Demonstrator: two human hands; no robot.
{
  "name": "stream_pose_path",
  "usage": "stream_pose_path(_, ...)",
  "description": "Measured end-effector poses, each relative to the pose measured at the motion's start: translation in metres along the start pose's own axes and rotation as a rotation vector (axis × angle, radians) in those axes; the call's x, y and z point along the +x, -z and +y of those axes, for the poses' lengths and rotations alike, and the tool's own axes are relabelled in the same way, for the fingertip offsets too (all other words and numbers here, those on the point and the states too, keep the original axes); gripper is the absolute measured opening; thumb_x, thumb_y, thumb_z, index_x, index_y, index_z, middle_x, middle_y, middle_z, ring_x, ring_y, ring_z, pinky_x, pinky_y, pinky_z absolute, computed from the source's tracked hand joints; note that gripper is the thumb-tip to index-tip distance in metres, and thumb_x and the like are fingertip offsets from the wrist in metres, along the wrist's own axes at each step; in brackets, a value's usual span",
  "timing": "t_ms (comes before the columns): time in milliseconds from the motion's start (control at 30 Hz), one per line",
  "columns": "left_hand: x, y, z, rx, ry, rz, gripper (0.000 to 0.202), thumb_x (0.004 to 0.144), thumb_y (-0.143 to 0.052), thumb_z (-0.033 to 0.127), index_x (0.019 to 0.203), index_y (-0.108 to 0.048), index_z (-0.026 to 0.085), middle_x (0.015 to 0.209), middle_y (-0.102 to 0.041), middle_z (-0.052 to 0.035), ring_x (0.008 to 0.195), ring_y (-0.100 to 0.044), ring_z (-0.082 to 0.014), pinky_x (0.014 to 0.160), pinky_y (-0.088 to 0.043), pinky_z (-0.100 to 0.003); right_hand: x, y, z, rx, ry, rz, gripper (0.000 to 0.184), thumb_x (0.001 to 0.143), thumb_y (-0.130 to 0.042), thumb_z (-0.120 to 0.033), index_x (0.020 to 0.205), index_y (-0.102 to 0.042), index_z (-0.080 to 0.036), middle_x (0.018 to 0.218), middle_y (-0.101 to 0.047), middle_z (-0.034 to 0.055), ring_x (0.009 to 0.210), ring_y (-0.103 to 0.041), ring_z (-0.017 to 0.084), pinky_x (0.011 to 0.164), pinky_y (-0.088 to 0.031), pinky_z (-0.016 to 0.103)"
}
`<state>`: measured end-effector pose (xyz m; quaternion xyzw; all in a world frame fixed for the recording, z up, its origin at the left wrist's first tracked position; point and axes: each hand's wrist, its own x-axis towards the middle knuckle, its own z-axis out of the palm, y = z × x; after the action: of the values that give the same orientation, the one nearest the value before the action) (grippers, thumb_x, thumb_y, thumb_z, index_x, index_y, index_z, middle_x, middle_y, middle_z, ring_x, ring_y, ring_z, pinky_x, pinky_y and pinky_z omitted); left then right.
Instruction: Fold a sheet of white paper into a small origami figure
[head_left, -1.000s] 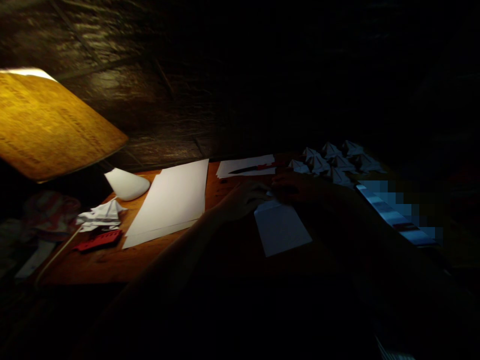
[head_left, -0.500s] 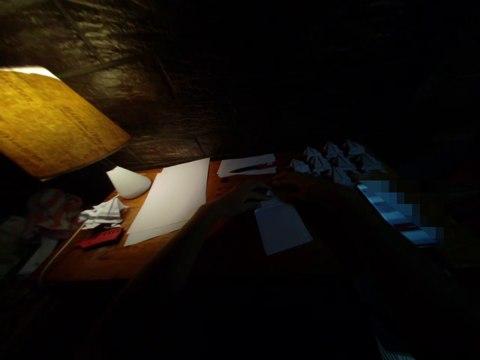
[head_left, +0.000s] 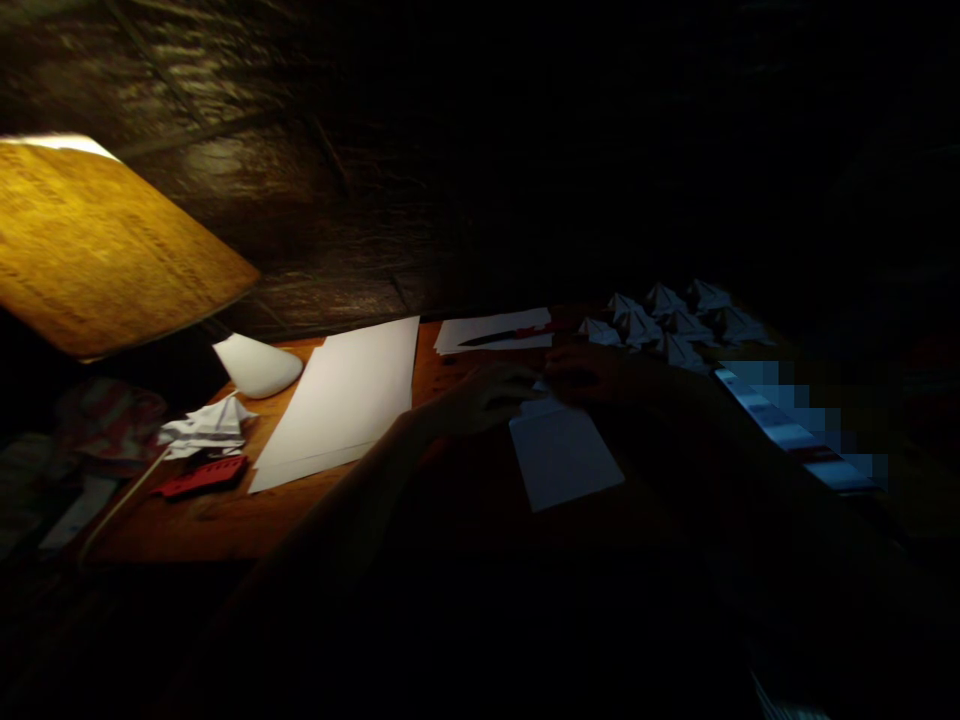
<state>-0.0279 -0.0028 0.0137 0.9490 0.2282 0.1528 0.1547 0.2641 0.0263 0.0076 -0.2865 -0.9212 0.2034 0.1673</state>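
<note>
Left hand [head_left: 499,392]: fingers bent at the far end of the small sheet [head_left: 568,458], on its left side.
Right hand [head_left: 592,372]: in shadow at the same end, close to the other.
Grip: too dark to tell whether either is pinching the paper.
Small sheet: lying on the counter [head_left: 187,530], in front of the person.
Knife [head_left: 487,339]: across white papers [head_left: 478,326], beyond the hands.
Folded shapes [head_left: 636,327]: clustered toward the far right.
Large sheets [head_left: 341,400]: overlapping, near the lamp base [head_left: 255,370].

Lampshade [head_left: 124,245] is glowing yellow at ten o'clock; red object [head_left: 202,477] is lying at eight; lit phone [head_left: 787,425] is resting at three.
</note>
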Motion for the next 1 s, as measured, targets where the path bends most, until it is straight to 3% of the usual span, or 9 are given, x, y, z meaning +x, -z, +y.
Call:
stream_pose_path(333,0.001,0.003,0.008,-0.037,0.005,0.025,0.037,0.099,-0.054,0.027,0.136,-0.058,0.03,0.146,-0.055,-0.0084,0.136,-0.048,-0.0254,0.114,-0.039,-0.052,-0.002,-0.001,0.002,0.006,0.003,0.013,0.045,0.091,-0.064,-0.033,0.136,-0.064,-0.03,0.152,-0.053,0.0073,0.138,-0.051,0.029,0.115,-0.04,0.051)
stream_pose_path(467,0.001,0.004,0.009,-0.037,0.003,0.019,0.036,0.099,-0.054,0.025,0.134,-0.059,0.028,0.146,-0.055,-0.0093,0.136,-0.049,-0.0259,0.114,-0.039,-0.053,0.0,-0.002,0.005,-0.003,0.004,0.014,0.047,0.089,-0.065,-0.032,0.136,-0.064,-0.025,0.152,-0.053,0.0103,0.138,-0.051,0.03,0.114,-0.04,0.052)
stream_pose_path(1000,-0.003,0.007,0.011,-0.029,0.023,-0.006,0.044,0.096,-0.057,0.025,0.14,-0.054,0.033,0.151,-0.05,-0.0071,0.14,-0.045,-0.0279,0.116,-0.038,-0.057,0.001,0.0,0.003,0.008,0.024,0.01,0.05,0.09,-0.063,-0.033,0.139,-0.062,-0.024,0.149,-0.057,0.0109,0.135,-0.053,0.032,0.113,-0.042,0.053)
